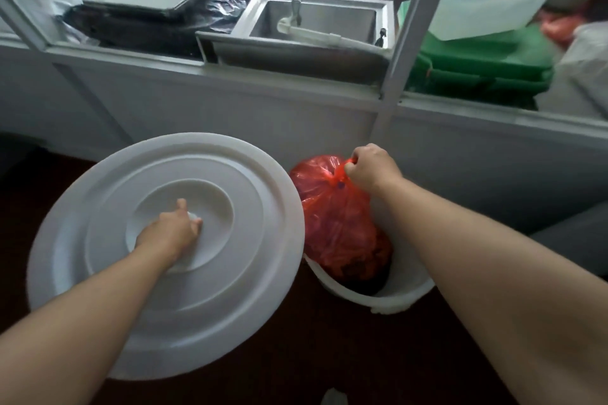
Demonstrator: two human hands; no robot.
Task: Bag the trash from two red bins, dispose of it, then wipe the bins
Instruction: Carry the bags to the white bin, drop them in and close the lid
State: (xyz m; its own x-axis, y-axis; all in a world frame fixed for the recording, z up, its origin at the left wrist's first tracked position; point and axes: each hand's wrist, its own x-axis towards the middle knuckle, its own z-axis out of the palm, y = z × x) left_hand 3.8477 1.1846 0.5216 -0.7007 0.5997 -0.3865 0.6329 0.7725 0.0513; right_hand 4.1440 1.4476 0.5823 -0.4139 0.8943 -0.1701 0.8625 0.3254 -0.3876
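Both grips occupied. Left grip (167, 230) curling round center knob of white lid (230, 289), holding it tilted, beside bucket. Right grip (371, 171) clenching knotted top of red bag (335, 230) — bag hanging partly inside white bucket (404, 297). Probably disposing step: lowering bag straight down, slowly, not swinging against rim, releasing only when bag is resting — then setting lid level on top.

We see a full red trash bag (332, 223), tied at its top, upright and half inside a white bucket (388, 297); its round white lid (230, 273) is off, tilted alongside.
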